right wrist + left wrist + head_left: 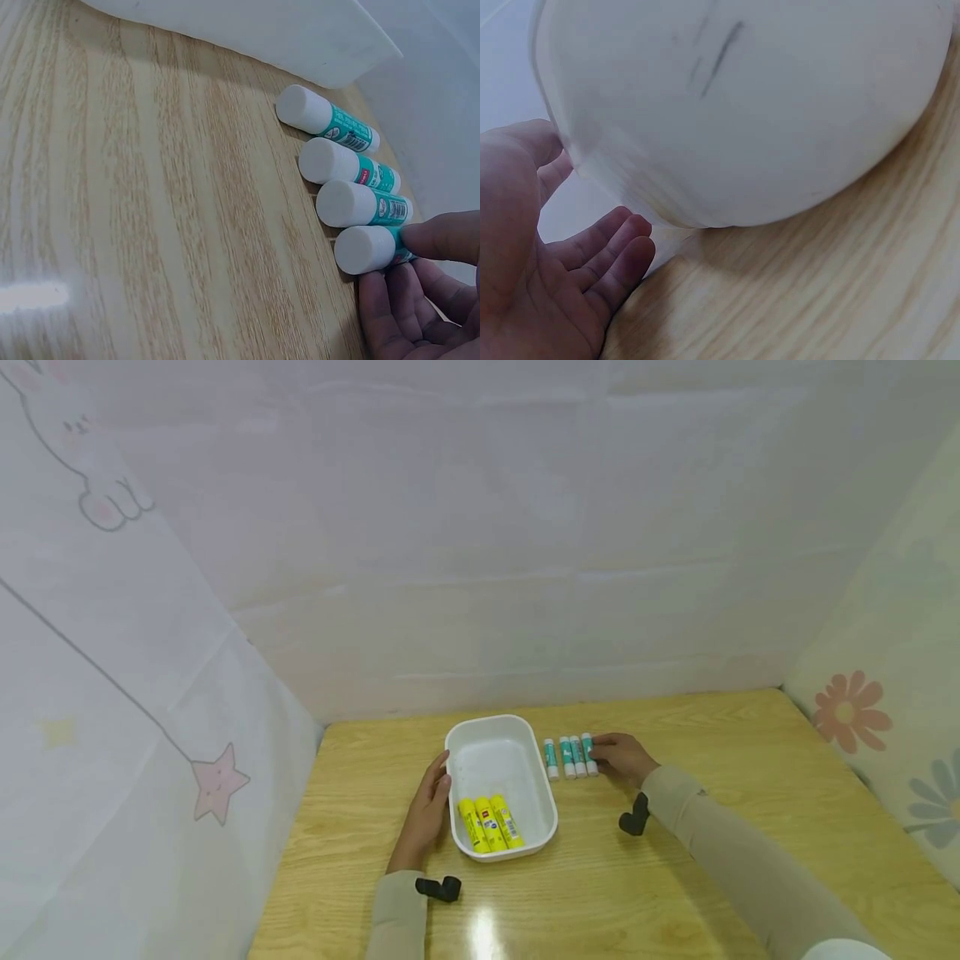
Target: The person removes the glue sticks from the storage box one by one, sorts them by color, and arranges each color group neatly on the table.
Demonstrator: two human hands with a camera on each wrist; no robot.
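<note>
A white plastic tray (542, 793) stands on the table with three yellow glue sticks (491, 823) lying side by side at its near end. My left hand (429, 802) rests at the tray's left side, its fingers loosely bent; in the left wrist view the fingertips (636, 259) lie close to the outer wall (742, 135). Right of the tray, several teal-and-white glue sticks (364, 202) lie in a row. With thumb and fingers, my right hand (624, 758) pinches the rightmost glue stick (365, 250), which still lies on the table.
The light wooden table (600, 877) ends at a pale fabric backdrop (525, 568) behind and at both sides. A small gap separates the leftmost teal glue stick (552, 760) from the others. Both wrists carry a black mount (634, 815).
</note>
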